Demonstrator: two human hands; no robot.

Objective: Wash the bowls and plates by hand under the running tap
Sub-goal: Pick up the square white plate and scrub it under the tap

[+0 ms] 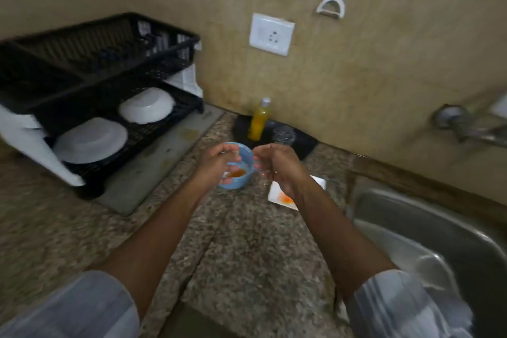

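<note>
A small blue bowl [241, 170] with orange sauce in its bottom is held above the granite counter. My left hand [216, 164] grips it at its left rim. My right hand [277, 167] is at the bowl's right side with curled fingers; whether it holds the rim is blurred. A white square plate [279, 195] smeared with orange lies on the counter under my right wrist, partly hidden. The steel sink [428, 228] is at the right, and the tap [466, 129] sticks out of the wall above it.
A black two-tier dish rack [115, 68] stands at the left with a white bowl [146, 105] and a white plate [90, 140] upside down on its lower tier. A yellow bottle [259, 121] and a clear glass [284, 136] stand by the wall. A socket and a peeler hang on the wall.
</note>
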